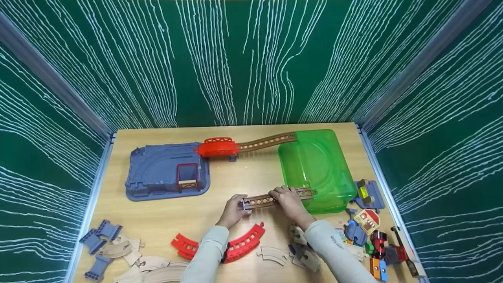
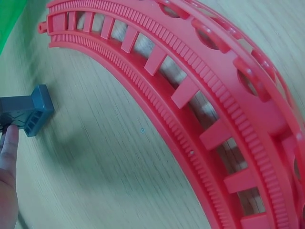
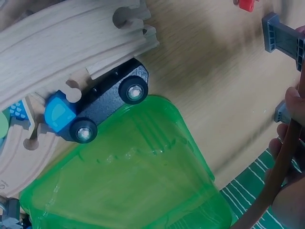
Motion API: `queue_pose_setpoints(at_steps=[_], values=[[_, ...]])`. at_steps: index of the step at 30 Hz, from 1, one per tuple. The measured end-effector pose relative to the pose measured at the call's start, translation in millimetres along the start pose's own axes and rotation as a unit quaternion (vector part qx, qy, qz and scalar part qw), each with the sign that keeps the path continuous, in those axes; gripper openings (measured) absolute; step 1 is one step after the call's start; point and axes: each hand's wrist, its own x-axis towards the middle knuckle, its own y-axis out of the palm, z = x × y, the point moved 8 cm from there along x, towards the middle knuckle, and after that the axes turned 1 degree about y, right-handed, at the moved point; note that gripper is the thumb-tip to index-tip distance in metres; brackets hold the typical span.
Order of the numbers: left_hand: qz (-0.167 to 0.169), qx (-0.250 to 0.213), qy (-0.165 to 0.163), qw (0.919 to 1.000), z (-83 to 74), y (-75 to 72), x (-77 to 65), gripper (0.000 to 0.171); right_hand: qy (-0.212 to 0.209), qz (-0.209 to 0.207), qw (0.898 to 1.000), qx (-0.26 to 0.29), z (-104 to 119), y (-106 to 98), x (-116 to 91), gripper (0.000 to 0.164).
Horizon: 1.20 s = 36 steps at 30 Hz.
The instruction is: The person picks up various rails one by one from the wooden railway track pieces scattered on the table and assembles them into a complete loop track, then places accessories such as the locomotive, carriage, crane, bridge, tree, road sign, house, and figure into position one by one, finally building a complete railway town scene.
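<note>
My right hand (image 1: 289,202) grips a brown track piece (image 1: 260,201) from above, near the middle of its length. The track's right end meets the front of the green see-through bin (image 1: 322,169). At its left end my left hand (image 1: 234,212) holds a small grey bridge support (image 2: 28,109) upright under the track. In the right wrist view, the thumb and curled fingers (image 3: 281,143) wrap the brown track (image 3: 279,167), seen edge-on. A curved red track (image 1: 245,243) lies on the table by the left forearm, which covers its middle.
Behind, a red bridge piece (image 1: 218,147) and another brown track (image 1: 267,142) link the grey base (image 1: 157,169) to the bin. Wooden tracks (image 1: 153,263) and grey supports (image 1: 98,267) lie front left. Toy vehicles, a red-roofed house (image 1: 367,221) and more tracks crowd the right front.
</note>
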Motion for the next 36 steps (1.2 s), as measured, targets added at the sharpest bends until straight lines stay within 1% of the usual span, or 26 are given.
queue_pose_setpoints(at_steps=[6, 11, 15, 18, 23, 26, 30, 33, 36], values=[[0.006, -0.024, 0.0, 0.9997, 1.5, -0.6, 0.3, 0.055, 0.002, 0.008, 1.0, 0.005, -0.8, 1.8, -0.9, 0.036], [0.007, -0.014, 0.019, 0.9997, -1.7, -1.9, -0.5, 0.055, 0.001, 0.004, 1.0, 0.01, 0.3, 0.3, -0.9, 0.037], [0.004, 0.002, 0.017, 0.9998, -2.2, -2.3, -0.4, 0.054, -0.004, -0.002, 1.0, 0.001, 0.8, -0.6, -0.2, 0.035], [0.007, 0.02, 0.017, 0.9996, -3.2, -1.2, -0.5, 0.053, -0.009, -0.001, 1.0, -0.006, 1.0, 0.0, -0.4, 0.036], [0.015, 0.077, 0.013, 0.9969, -3.4, 0.9, -0.7, 0.051, -0.02, 0.0, 1.0, -0.02, 1.5, 1.0, -1.2, 0.039], [0.02, 0.099, 0.003, 0.9948, -2.6, 1.4, -1.1, 0.052, -0.025, -0.002, 0.999, -0.02, 2.2, 0.9, -1.3, 0.04], [0.03, 0.134, -0.017, 0.9904, -2.4, 0.6, -3.3, 0.058, -0.023, 0.0, 1.0, -0.014, 2.5, 0.7, -1.0, 0.042], [0.031, 0.15, -0.021, 0.988, -4.1, -1.7, -6.1, 0.059, -0.022, -0.004, 1.0, -0.01, 2.3, 0.0, -1.0, 0.041], [0.027, 0.153, -0.012, 0.9878, -7.3, -4.2, -9.0, 0.057, -0.021, -0.013, 1.0, -0.008, 1.6, -1.1, -1.5, 0.04]])
